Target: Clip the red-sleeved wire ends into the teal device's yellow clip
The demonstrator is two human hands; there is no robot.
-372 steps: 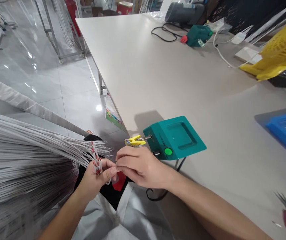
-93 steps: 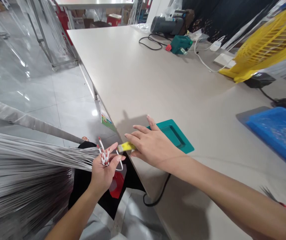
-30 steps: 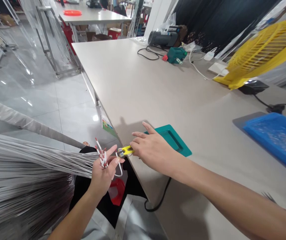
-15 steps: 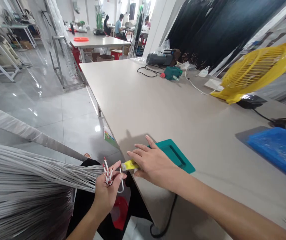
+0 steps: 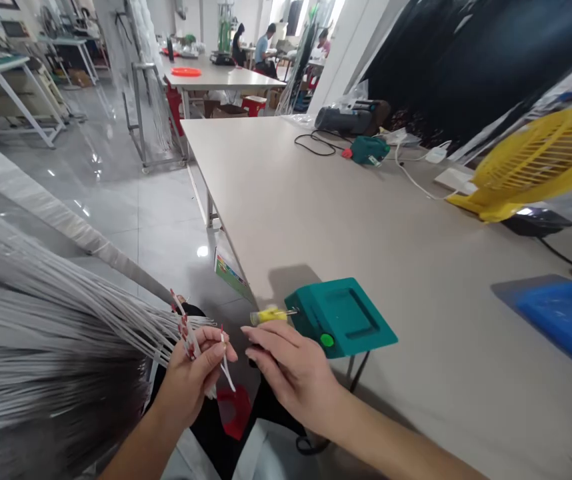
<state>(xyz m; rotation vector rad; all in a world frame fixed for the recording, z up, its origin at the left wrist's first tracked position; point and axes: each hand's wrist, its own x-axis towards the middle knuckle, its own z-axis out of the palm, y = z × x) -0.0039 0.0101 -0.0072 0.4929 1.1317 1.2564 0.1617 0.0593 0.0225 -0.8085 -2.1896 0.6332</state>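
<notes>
My left hand (image 5: 193, 367) is closed around several white wires with red tips (image 5: 189, 333). One white wire (image 5: 225, 363) stands out from the rest, pinched upright between thumb and forefinger. To its right, my right hand (image 5: 291, 367) has its fingers drawn together in a pinch, a small gap away from the left fingertips. What lies between those fingers, if anything, is hidden. Just beyond the right hand, a yellow fitting with a clear end (image 5: 269, 315) sticks out on a thin metal shaft from a teal machine (image 5: 353, 317) with a green button at the table edge.
A thick bundle of grey-white cables (image 5: 66, 320) hangs at the left beside a wrapped rail (image 5: 81, 227). On the table (image 5: 311, 200) are a blue tray (image 5: 566, 320), a yellow fan (image 5: 531, 167) and a small green device (image 5: 370, 150). People sit at far tables.
My right hand has come off the yellow fitting and drawn back toward me, its fingers closing. The left hand has moved left and down with the wires. The view has shifted slightly.
</notes>
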